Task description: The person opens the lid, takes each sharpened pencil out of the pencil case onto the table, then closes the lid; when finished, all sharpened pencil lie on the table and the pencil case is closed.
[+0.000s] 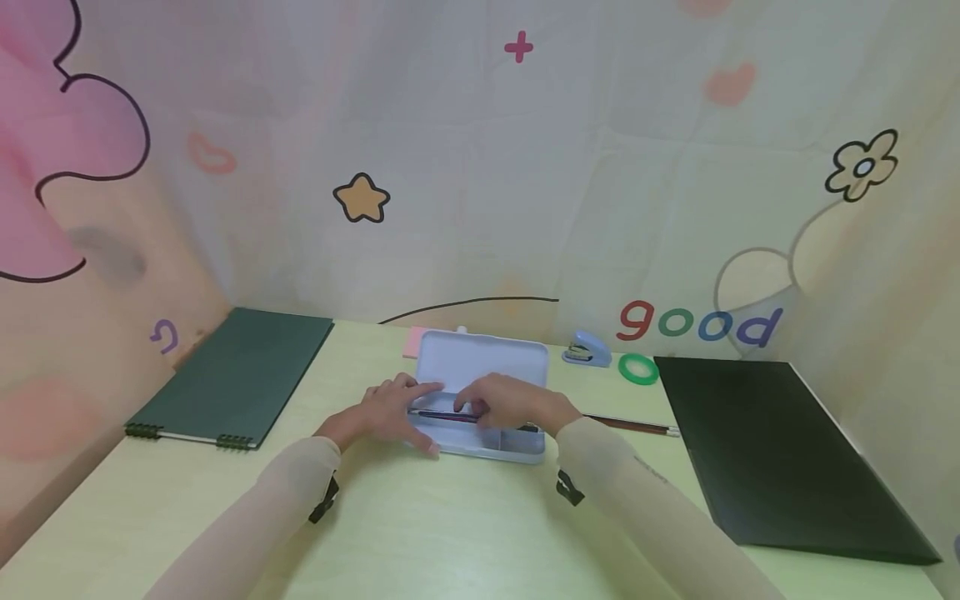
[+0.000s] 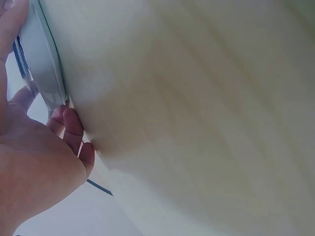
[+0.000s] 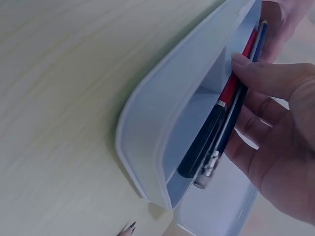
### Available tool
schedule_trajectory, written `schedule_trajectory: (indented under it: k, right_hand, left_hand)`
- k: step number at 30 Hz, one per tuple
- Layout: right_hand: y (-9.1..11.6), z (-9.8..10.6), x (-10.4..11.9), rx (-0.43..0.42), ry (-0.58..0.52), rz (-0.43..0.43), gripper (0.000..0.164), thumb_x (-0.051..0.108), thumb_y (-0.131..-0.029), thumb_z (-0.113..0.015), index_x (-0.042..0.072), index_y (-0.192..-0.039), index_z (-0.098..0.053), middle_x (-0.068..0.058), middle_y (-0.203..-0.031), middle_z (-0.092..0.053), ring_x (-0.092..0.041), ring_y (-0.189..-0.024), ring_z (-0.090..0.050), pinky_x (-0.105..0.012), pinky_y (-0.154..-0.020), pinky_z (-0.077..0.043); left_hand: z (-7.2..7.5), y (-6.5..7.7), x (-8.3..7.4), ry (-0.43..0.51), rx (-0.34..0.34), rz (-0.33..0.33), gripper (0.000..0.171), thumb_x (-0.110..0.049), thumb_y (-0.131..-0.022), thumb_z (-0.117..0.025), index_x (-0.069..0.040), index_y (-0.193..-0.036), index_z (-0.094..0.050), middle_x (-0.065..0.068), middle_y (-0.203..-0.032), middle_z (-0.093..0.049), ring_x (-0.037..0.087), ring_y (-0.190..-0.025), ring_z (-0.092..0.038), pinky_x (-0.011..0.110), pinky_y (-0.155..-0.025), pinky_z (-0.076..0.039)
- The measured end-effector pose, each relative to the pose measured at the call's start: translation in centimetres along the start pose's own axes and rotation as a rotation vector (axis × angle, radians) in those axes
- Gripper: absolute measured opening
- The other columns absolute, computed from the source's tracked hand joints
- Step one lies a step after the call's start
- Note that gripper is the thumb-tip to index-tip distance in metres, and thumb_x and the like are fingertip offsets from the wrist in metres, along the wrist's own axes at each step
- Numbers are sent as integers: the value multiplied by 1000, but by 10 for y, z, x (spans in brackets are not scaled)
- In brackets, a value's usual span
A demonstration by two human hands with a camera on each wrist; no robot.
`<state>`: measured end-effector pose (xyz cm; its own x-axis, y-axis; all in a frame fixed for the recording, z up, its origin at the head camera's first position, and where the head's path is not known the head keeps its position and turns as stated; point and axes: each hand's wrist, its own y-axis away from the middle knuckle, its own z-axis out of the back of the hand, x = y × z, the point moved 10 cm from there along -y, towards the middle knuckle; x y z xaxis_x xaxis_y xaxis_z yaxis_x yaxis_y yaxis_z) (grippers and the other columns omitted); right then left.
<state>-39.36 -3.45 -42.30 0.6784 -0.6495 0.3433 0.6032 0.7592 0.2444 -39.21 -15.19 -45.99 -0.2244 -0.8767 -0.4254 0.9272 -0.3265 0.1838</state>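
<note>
Pencils lie lengthwise along the open case, at its mouth; whether they rest inside I can't tell. My right hand, nearer, pinches them from above; my left spreads, bracing the case's left end.

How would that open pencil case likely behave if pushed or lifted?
The pencil case looks like thin, stiff plastic, so it should keep its shape. Its raised lid might swing when the case is lifted. The slim writing tools could roll if it tilts.
</note>
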Motion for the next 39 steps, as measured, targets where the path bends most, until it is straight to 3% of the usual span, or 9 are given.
schedule_trajectory:
  k: [7,17,28,39]
  right_hand:
    - [-2,5,3,-4,22,-10,33,6,-88,-75,14,-120,-72,3,-89,-69,-13,-82,-57,-32,-85,-50]
    - [0,8,3,10,42,-24,35,4,-88,-74,16,-121,-72,3,-95,-71,-13,-85,-59,-32,-89,-52]
    - [5,8,-2,60,25,-47,39,3,-87,-73,20,-122,-71,3,-102,-71,-15,-91,-60,-35,-93,-52]
    - [19,16,-15,48,-40,-41,41,1,-85,-76,18,-121,-72,3,-102,-71,-15,-91,-62,-35,-91,-54]
  left_hand:
    - [1,2,-2,16,0,4,100,-55,-69,-86,-29,-154,-39,13,-137,-43,32,-122,-43,57,-105,-30]
    - [-1,3,-1,11,2,14,100,-57,-69,-85,-30,-153,-39,13,-139,-42,32,-124,-42,57,-106,-31]
    - [-2,2,0,0,4,14,100,-57,-69,-85,-31,-153,-40,14,-139,-43,33,-124,-43,57,-105,-32]
    - [0,1,0,6,0,8,100,-57,-69,-85,-31,-154,-39,14,-141,-42,32,-126,-42,58,-107,-31]
